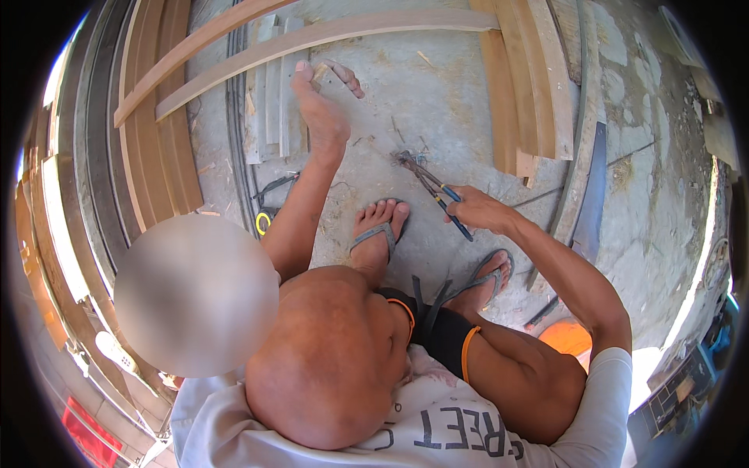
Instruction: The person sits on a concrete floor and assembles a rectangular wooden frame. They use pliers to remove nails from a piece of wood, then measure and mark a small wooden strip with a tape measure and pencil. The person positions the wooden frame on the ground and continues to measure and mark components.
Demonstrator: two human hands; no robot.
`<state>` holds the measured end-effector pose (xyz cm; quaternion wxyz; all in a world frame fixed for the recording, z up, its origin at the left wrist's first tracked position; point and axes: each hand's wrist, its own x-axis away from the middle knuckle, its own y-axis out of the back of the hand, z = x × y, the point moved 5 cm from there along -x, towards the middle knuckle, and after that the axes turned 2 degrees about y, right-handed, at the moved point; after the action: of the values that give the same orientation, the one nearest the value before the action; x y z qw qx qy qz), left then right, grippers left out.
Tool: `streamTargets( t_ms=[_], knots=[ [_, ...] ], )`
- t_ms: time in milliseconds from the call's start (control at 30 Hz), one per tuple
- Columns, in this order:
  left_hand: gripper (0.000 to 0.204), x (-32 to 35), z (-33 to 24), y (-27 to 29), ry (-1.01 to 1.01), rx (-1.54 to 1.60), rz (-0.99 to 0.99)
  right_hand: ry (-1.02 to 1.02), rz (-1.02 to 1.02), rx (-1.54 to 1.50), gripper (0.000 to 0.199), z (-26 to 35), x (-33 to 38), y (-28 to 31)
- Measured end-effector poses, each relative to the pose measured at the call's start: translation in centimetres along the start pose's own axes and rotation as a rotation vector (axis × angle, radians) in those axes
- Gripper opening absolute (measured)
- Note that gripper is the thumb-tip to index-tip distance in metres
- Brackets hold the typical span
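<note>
So my right grip [477,209], out at about 2 o'clock, is closed around the long-handled metal pincers with blue-and-yellow handles [428,188]. I've got them well back on the handles, probably because that gives better leverage and keeps my knuckles off the rough grey concrete floor [441,105]. The dark head points away from me, toward 12 to 1 o'clock, right beside a small tangle of debris; can't tell if it's biting on anything. My left grip [322,113] is reaching out to 11 o'clock, thumb stretched away from the fingers, with a small pale bit between them. It's blurry, so no idea if I'm pinching that or just hovering over it. Past it, the long pale wooden strip [351,27] arches across 12 o'clock, its ends seemingly on the flat brown boards [168,152] at 10 o'clock and the lighter brown planks [511,93] at 1 to 2, which would hold it up off the ground. My feet in dark thong sandals [380,232] are planted apart near the middle, I'd guess for balance, since I'm squatting with both arms out.
</note>
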<state>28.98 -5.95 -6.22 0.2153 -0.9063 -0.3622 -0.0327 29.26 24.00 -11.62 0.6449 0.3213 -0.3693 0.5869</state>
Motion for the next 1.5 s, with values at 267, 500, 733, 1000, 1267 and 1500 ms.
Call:
streamTargets(
  t_ms=[267,500,733,1000,1267,1500],
  knots=[
    [0.054,-1.1,0.4,1.8,0.026,0.107,-0.048,-0.044,0.063,-0.255,0.067,0.5,-1.3,-1.2],
    [0.059,-1.6,1.0,2.7,0.101,0.172,-0.103,-0.047,0.048,-0.412,0.024,0.3,-1.4,-2.6],
    [0.061,-2.2,1.9,5.8,-0.058,0.143,-0.233,0.014,0.021,-0.380,0.022,1.1,-2.3,-3.5],
    [0.053,-3.1,1.4,6.8,-0.004,0.160,-0.318,0.091,-0.059,-0.376,0.024,0.7,-2.6,-4.5],
    [0.051,-5.3,2.8,9.1,0.073,0.201,-0.412,0.179,-0.112,-0.328,0.031,0.1,-3.0,-5.0],
    [0.051,-0.4,0.2,3.6,-0.158,0.032,-0.132,-0.025,-0.002,-0.540,0.027,0.1,-1.8,-4.6]
  ],
)
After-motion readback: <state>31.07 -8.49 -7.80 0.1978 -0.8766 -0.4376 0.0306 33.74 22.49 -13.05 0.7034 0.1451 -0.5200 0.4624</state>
